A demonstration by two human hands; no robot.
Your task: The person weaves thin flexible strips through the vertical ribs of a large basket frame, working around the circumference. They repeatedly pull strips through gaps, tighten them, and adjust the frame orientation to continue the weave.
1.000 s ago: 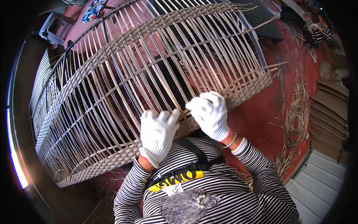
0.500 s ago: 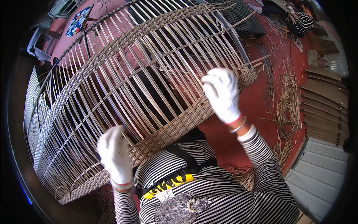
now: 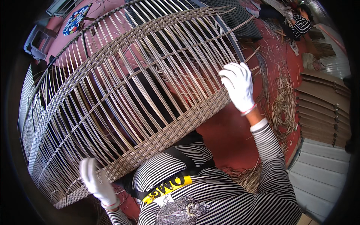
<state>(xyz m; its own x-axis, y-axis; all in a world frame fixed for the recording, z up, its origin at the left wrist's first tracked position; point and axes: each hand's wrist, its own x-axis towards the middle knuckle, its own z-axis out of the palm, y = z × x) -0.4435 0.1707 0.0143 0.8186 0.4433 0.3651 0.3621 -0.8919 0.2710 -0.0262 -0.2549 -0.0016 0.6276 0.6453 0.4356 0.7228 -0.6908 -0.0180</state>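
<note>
Rattan frame (image 3: pixel 127 93) looks light but springy; I judge the woven rim safest. Right hand (image 3: pixel 238 87) pinches a strand at two o'clock; left hand (image 3: pixel 95 180) grips the rim at seven.

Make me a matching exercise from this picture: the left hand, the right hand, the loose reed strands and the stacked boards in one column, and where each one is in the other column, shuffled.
Things:
1. left hand
2. right hand
3. loose reed strands
4. stacked boards

Places:
A. lying on the red floor to the right of the frame
B. at the right end of the woven frame
C. at the far right, beyond the strands
D. at the woven lower edge of the frame, near its left end

Pairs: 1-D, 2-B, 3-A, 4-C
</note>
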